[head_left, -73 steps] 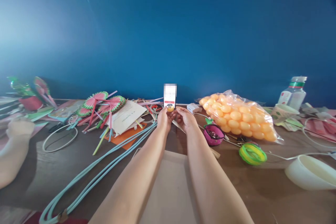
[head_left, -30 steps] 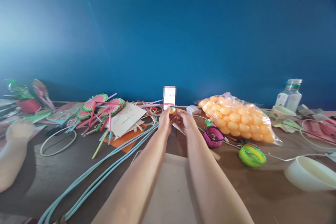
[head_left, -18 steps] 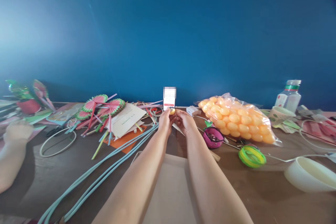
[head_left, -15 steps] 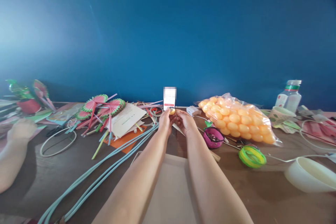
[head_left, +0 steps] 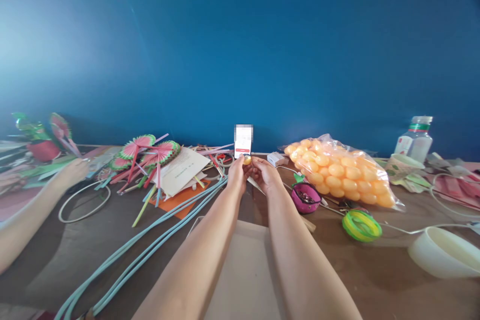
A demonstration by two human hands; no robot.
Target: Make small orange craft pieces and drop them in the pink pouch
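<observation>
My left hand (head_left: 236, 174) has its fingers closed on a small, shiny gold round piece (head_left: 247, 160), too small to identify further. Close beside it, my right hand (head_left: 265, 174) is also closed, its fingertips pinched together near the gold piece. What the right fingers hold, if anything, is hidden. Just behind both hands a phone (head_left: 243, 141) stands upright with a lit screen. A purple bowl (head_left: 305, 198) with small dark bits in it sits to the right of my right wrist.
A clear bag of orange balls (head_left: 337, 170) lies at right, near green-yellow rings (head_left: 361, 225), a white cup (head_left: 444, 252) and a bottle (head_left: 414, 140). Pale blue tubes (head_left: 150, 240), paper fans (head_left: 150, 152) and a white hoop (head_left: 84, 202) lie left. Another person's arm (head_left: 33, 215) reaches in there.
The other person's hand at left has moved right, and a second hand now shows at the far left edge. My hands stay nearly in place around the gold piece.
</observation>
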